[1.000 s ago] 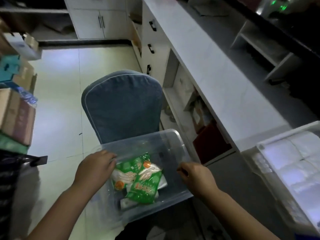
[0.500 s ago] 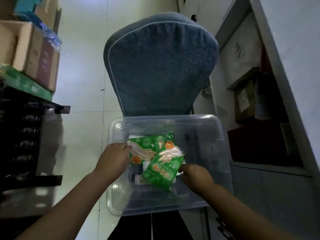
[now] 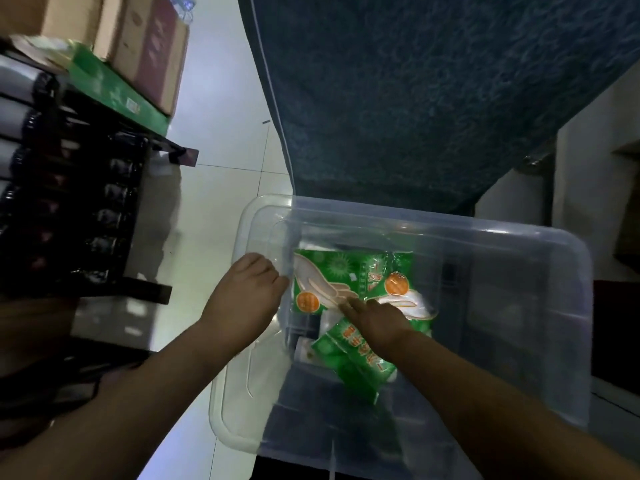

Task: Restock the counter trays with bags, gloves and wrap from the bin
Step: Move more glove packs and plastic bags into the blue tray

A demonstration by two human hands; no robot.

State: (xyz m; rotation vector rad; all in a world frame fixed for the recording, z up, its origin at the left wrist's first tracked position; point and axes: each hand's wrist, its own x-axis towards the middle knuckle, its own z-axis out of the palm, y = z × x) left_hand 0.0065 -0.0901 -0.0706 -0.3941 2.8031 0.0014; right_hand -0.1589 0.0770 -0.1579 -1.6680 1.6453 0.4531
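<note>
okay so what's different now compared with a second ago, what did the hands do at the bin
The right hand went from the clear bin's near rim down inside and now lies flat across the green glove packs, not visibly gripping one yet. The view tipped downward, so the counter and its tray dropped out of sight. The left hand stays on the bin's left rim, and the packs lie roughly where they were in front of the blue chair.

A clear plastic bin (image 3: pixel 512 258) sits open, its walls see-through. Inside lie two green glove packets: one (image 3: pixel 332 282) flat toward the left wall, printed with a pale glove and an orange dot, the other (image 3: pixel 360 362) slanted partly over it. Something white, perhaps another packet, shows beneath them.
</note>
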